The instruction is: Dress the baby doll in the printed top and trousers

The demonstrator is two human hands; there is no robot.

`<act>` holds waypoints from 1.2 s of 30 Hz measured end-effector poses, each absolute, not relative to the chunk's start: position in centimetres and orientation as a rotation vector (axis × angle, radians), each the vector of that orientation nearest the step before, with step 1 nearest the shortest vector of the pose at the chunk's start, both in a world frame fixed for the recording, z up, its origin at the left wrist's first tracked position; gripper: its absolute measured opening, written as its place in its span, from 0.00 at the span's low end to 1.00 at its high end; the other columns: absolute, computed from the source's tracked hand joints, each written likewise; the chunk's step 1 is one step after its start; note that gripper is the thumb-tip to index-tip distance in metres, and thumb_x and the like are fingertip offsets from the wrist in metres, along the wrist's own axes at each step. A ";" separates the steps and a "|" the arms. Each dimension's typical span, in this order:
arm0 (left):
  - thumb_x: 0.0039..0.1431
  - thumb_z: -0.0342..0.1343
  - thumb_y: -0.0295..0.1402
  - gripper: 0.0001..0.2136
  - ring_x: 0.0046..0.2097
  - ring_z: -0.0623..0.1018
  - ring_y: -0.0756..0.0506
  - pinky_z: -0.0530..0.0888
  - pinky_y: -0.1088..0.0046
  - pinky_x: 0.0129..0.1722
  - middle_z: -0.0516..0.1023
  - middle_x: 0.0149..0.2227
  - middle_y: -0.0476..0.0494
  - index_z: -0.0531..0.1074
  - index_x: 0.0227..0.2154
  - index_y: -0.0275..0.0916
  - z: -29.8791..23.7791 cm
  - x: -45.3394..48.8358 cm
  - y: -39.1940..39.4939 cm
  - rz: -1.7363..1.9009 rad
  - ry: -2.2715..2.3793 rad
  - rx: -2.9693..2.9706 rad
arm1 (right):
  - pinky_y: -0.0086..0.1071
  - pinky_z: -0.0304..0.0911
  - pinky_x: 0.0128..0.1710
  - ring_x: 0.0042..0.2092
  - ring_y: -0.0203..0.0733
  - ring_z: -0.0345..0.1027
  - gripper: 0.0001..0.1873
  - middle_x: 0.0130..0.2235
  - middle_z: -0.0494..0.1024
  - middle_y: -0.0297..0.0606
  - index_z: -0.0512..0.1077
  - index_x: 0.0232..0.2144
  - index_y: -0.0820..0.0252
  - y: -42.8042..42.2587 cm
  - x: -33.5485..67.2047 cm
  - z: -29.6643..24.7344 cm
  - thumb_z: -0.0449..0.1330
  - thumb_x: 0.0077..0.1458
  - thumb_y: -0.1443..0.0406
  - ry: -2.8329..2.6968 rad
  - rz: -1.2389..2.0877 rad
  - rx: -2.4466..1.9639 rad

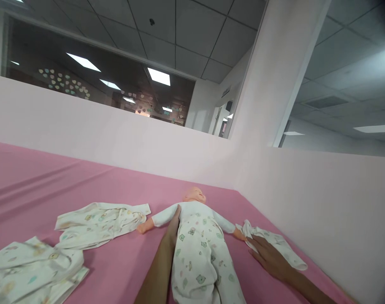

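Observation:
A baby doll (194,223) lies on its back on the pink sheet, arms out to both sides. It wears a white long-sleeved top and white trousers (195,257) printed with small green bears. My left hand (174,228) grips the doll's side below the armpit, thumb up against the chest; its other fingers are hidden. Beside the doll's hand on the right, my right hand (267,256) is open, fingers stretched out over the edge of a crumpled white printed garment (283,245). Whether it presses on the cloth I cannot tell.
Two more white printed baby garments lie on the left, one spread out (100,223) and one bunched nearer me (34,268). The pink sheet (116,185) ends at a low white wall (132,143) behind and on the right, with windows above.

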State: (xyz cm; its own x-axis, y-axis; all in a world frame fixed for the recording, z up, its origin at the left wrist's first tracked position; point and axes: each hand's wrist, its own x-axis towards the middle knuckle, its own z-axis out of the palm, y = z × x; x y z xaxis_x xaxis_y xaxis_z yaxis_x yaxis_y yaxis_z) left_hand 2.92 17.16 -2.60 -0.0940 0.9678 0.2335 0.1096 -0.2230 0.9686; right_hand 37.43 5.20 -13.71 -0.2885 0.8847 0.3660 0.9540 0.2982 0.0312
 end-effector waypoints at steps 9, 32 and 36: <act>0.63 0.50 0.45 0.17 0.57 0.68 0.39 0.66 0.57 0.57 0.67 0.58 0.42 0.71 0.49 0.44 -3.1 2.5 15.9 1.380 1.156 1.324 | 0.50 0.58 0.56 0.59 0.55 0.60 0.25 0.56 0.70 0.46 0.73 0.48 0.56 4.3 35.2 -13.0 0.43 0.62 0.52 -1.986 -0.385 -1.715; 0.62 0.53 0.41 0.16 0.54 0.70 0.39 0.70 0.58 0.52 0.69 0.55 0.41 0.70 0.50 0.42 -2.9 2.4 13.9 1.295 1.126 1.261 | 0.38 0.63 0.37 0.37 0.46 0.68 0.14 0.37 0.77 0.36 0.72 0.33 0.56 -0.1 21.0 -8.4 0.49 0.60 0.58 -1.964 0.739 -1.211; 0.62 0.53 0.41 0.15 0.53 0.71 0.40 0.72 0.60 0.51 0.70 0.54 0.41 0.71 0.48 0.40 -3.1 2.1 13.5 1.292 1.153 1.251 | 0.36 0.60 0.33 0.33 0.44 0.64 0.15 0.31 0.73 0.35 0.66 0.27 0.55 -2.3 22.8 -8.8 0.46 0.62 0.58 -2.069 0.567 -1.310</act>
State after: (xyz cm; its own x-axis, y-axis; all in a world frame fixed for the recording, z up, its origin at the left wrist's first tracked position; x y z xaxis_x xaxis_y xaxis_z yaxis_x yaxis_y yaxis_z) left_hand 2.10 13.46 -3.09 -0.0091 0.9960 0.0885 -0.0253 -0.0888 0.9957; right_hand 22.75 -2.31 -8.75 -0.3178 0.9087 0.2708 0.6438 0.4165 -0.6419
